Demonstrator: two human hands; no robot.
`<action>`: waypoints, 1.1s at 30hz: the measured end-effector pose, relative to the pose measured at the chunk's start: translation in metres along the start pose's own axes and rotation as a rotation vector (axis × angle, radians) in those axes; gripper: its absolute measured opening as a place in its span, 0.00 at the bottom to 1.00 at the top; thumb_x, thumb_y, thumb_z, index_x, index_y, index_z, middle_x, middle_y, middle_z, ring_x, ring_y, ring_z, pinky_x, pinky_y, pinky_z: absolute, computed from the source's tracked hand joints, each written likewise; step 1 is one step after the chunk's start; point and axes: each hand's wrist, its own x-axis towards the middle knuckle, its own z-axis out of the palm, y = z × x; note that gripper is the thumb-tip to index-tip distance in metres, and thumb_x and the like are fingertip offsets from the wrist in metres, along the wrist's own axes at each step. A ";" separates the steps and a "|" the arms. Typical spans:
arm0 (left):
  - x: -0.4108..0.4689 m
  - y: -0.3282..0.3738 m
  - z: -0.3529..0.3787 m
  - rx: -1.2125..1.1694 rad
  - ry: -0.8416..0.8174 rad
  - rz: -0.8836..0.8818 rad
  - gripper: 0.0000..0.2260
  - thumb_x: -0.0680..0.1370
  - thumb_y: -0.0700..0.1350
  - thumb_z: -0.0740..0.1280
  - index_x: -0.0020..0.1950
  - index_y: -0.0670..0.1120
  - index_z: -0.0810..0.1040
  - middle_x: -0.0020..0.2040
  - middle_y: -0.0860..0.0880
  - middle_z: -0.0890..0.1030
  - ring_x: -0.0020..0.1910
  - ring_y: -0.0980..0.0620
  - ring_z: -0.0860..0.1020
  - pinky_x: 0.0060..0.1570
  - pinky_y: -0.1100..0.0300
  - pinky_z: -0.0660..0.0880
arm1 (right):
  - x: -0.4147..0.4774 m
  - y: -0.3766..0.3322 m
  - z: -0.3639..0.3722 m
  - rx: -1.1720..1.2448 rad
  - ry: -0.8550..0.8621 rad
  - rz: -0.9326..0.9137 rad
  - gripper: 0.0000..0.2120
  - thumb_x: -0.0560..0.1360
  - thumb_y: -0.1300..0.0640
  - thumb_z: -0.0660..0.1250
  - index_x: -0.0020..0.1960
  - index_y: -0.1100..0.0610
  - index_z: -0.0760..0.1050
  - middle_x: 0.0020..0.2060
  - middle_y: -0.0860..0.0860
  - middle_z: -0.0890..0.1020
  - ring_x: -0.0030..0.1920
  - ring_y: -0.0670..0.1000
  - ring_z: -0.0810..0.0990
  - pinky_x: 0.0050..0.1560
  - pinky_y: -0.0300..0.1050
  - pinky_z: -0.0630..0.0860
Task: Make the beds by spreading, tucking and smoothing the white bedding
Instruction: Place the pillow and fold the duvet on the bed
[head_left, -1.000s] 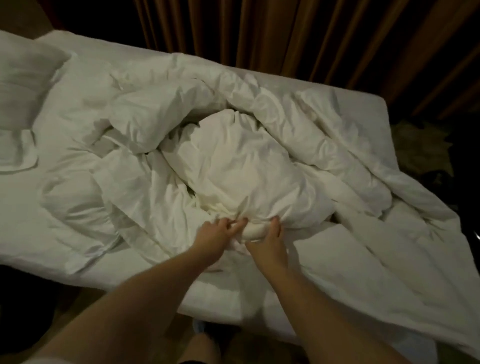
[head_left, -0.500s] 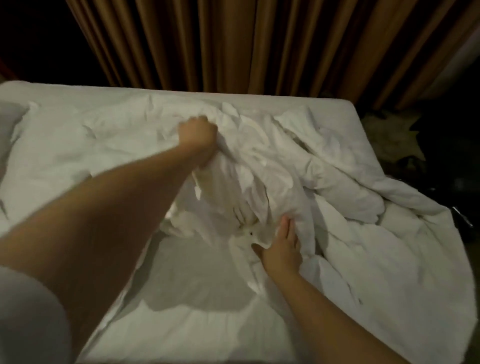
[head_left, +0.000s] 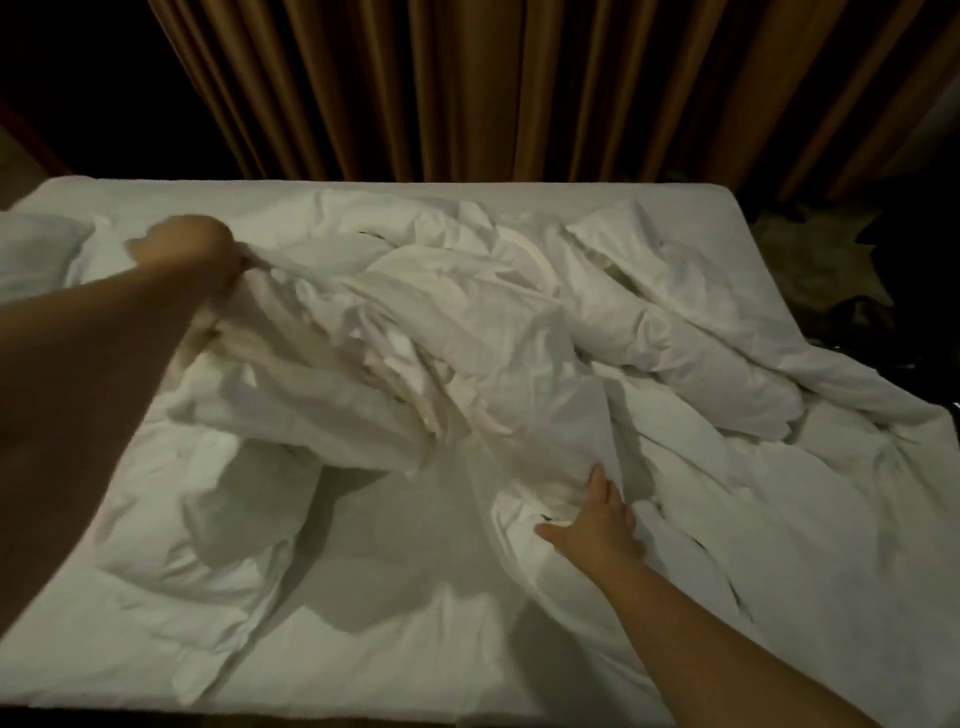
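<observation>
The left hand (head_left: 187, 249), far left, grips a bunched edge of the duvet (head_left: 467, 338). The right hand (head_left: 597, 525), fingers straight, presses the near fold. The bed (head_left: 415, 649) shows bare sheet near left. The duvet lies heaped across centre and right, between both hands. Assessment: spreading begun; tucking and smoothing outstanding.

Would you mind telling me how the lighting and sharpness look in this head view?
Head view: dim, warm light; left hand smeared by motion blur; right hand fairly sharp; hard-edged shadows fall across the white bedding near the front.
</observation>
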 end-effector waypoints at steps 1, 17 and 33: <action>0.012 -0.011 0.012 -0.020 -0.047 -0.015 0.19 0.68 0.55 0.66 0.50 0.44 0.81 0.44 0.42 0.78 0.47 0.38 0.79 0.56 0.45 0.74 | -0.002 0.000 0.005 -0.006 0.006 -0.013 0.56 0.68 0.35 0.70 0.77 0.51 0.35 0.77 0.51 0.46 0.76 0.58 0.51 0.70 0.61 0.60; -0.346 0.177 0.053 0.168 0.136 1.096 0.22 0.64 0.54 0.71 0.56 0.48 0.80 0.54 0.46 0.79 0.55 0.44 0.77 0.62 0.46 0.66 | 0.023 -0.046 -0.071 0.311 0.352 -0.147 0.16 0.82 0.60 0.54 0.63 0.65 0.74 0.60 0.62 0.77 0.61 0.61 0.75 0.56 0.48 0.69; -0.189 -0.045 -0.142 0.267 0.563 0.804 0.08 0.68 0.41 0.70 0.46 0.48 0.84 0.46 0.44 0.83 0.47 0.42 0.73 0.47 0.50 0.63 | 0.062 -0.055 -0.239 0.656 0.544 -0.124 0.16 0.79 0.59 0.59 0.61 0.67 0.75 0.59 0.64 0.78 0.59 0.63 0.78 0.59 0.55 0.76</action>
